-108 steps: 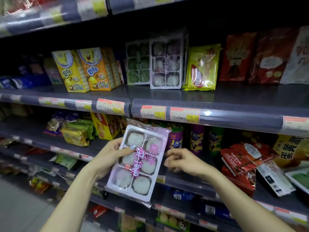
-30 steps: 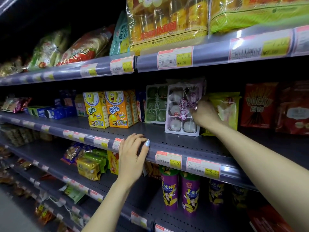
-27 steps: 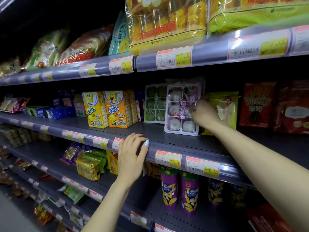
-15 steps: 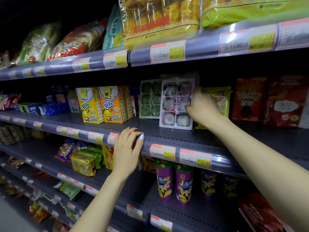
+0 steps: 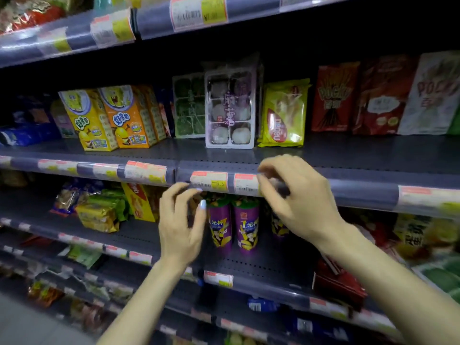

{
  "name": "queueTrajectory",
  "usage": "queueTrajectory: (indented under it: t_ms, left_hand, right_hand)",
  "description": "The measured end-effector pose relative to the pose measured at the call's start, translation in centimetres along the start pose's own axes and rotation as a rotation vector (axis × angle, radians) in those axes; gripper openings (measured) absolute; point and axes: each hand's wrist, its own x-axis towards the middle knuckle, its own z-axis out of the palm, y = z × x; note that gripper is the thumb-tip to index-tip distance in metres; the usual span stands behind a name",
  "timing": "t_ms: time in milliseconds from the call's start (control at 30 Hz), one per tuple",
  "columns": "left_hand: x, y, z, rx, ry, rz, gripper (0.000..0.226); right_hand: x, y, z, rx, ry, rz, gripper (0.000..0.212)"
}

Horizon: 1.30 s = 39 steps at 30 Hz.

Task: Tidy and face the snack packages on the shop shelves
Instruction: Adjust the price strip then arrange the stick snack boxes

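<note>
Right hand (image 5: 296, 195): fingers loosely curled, holding nothing, in front of the shelf edge (image 5: 348, 192). Left hand (image 5: 181, 220): fingers loosely curled, empty, lower and to the left, before the purple cups (image 5: 232, 225). The mochi tray (image 5: 230, 109) stands on the shelf above both hands, apart from them, just left of above the right hand. Its long axis is vertical, label facing outward. A yellow-green packet (image 5: 283, 113) stands just beside it.

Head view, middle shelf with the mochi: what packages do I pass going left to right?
Blue packs → yellow cartoon box → orange cartoon box → green mochi tray → purple mochi tray → yellow-green bag → red Pocky box → dark red bag → pale Pocky bag.
</note>
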Motion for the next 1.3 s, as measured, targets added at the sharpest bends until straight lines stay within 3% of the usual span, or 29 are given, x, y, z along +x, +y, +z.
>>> queueTrajectory:
  t_ms: [133,300,367,467,633,733,800,933,1167,1300]
  left_hand:
    - [-3.2,2.4,1.9,-0.11,-0.278,0.067,0.019]
    - [-5.7,5.4,5.1,-0.105,-0.658,-0.001,0.026]
    - [-6.2,6.6,6.6,-0.104,-0.767,-0.064,0.031]
    - [-6.7,8.1,9.2,-0.153,-0.872,-0.228,0.039]
    - [-6.4,10.3,13.1,-0.318,-0.924,-0.663,0.06]
    - [-5.7,12.0,14.7,-0.35,-0.971,-0.777,0.062]
    - [-5.3,12.8,15.5,-0.388,-0.992,-0.821,0.052]
    - [-5.2,13.7,17.5,-0.468,-0.955,-0.907,0.025]
    - [-5.0,13.4,17.5,-0.63,-0.943,-1.167,0.031]
    - [-5.0,12.6,16.7,-0.738,-0.844,-1.283,0.032]
  right_hand:
    - [-5.7,2.5,-0.5,-0.094,0.025,-0.125,0.012]
    - [-10.7,4.9,-1.7,-0.12,-0.092,-0.14,0.01]
    - [-12.3,6.1,-2.1,-0.131,-0.17,-0.068,0.012]
    - [-14.5,8.6,-3.1,-0.161,-0.261,0.227,0.018]
    - [-16.3,12.6,-5.3,-0.129,-0.297,0.786,0.022]
    - [-16.7,13.9,-5.7,-0.065,-0.329,0.982,0.025]
    - [-16.7,14.1,-5.4,-0.013,-0.332,1.07,0.026]
    - [-16.8,14.4,-5.3,0.065,-0.314,1.161,0.034]
    - [-17.2,15.1,-5.6,0.213,-0.259,1.247,0.045]
    - [-17.3,15.5,-6.2,0.267,-0.268,1.261,0.043]
